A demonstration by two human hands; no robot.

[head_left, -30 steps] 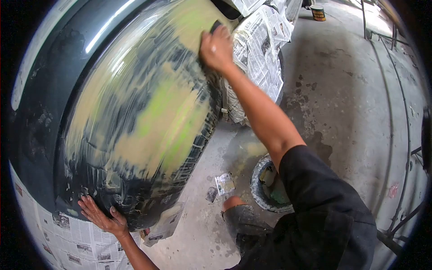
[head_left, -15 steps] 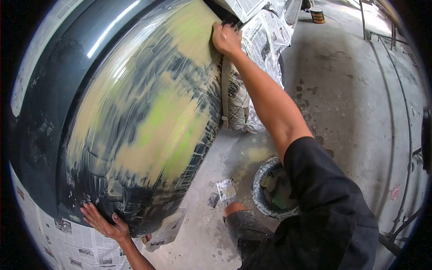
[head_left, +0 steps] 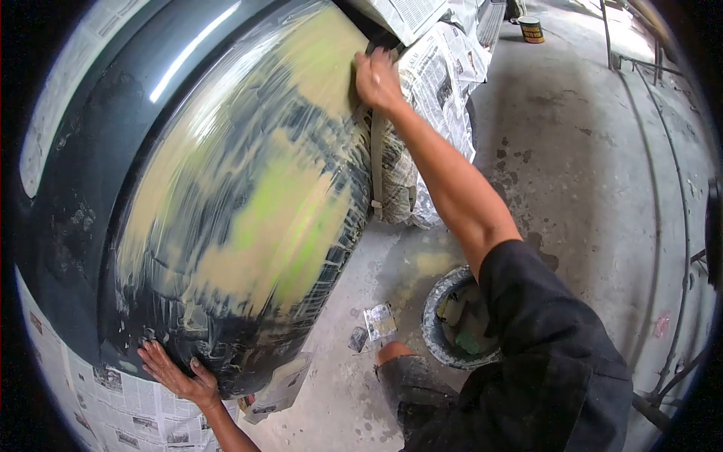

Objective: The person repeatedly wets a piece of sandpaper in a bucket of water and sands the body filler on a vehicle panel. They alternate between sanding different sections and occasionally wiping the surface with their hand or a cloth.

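A curved dark car body panel (head_left: 162,260) fills the left half of the view, smeared with wet tan filler and bright yellow-green patches. My left hand (head_left: 178,374) lies on its lower end, fingers spread and stretched out. At the panel's upper right edge is my right hand (head_left: 379,78), its fingers curled in against the surface. Whatever those fingers hold, if anything, is hidden. Newspaper masking (head_left: 442,64) hangs just right of that hand, with a strap (head_left: 377,162) below it.
On the concrete floor, a round tub (head_left: 434,320) of murky water holds a green piece. A small stained square (head_left: 380,322) lies beside it. A labelled can (head_left: 531,30) stands at the back. Newspaper (head_left: 135,410) covers the lower left, and metal bars (head_left: 681,301) run along the right.
My right hand has slid slightly down along the panel's edge. The left hand stays nearly in place, and the view has shifted a little.
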